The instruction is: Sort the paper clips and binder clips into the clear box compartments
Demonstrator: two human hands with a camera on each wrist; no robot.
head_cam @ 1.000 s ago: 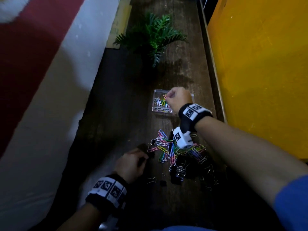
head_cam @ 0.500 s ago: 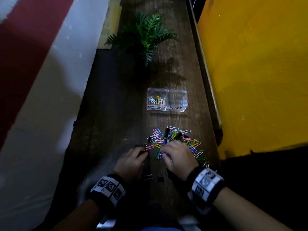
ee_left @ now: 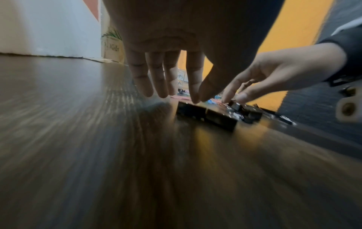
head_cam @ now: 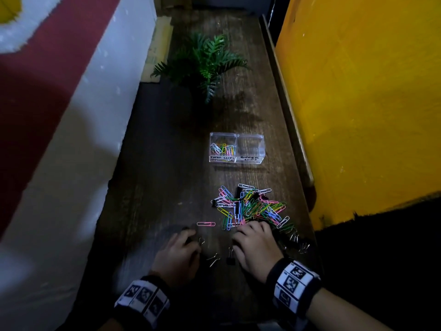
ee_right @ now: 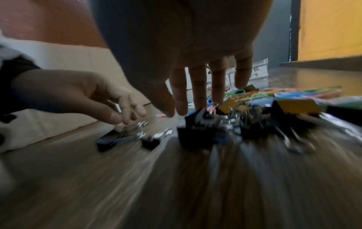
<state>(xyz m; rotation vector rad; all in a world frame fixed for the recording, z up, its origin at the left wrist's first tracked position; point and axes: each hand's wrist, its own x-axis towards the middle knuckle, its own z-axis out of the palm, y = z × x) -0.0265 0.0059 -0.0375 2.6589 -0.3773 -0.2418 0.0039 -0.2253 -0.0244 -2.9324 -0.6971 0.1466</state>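
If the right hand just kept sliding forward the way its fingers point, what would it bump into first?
Most likely the pile of clips: the right hand has its fingertips at the pile's near edge, with the clear box farther beyond.

Both hands (head_cam: pixel 176 255) (head_cam: pixel 256 249) low, fingers extended

A long, narrow table (head_cam: pixel 181 163) of dark wood grain runs away from the viewer in dim light. A bright yellow wall (head_cam: pixel 358 103) stands along its right edge, and a white wall with a red painted band (head_cam: pixel 43 75) rises to its left. A green fern-like plant (head_cam: pixel 205 60) sits toward the far end.
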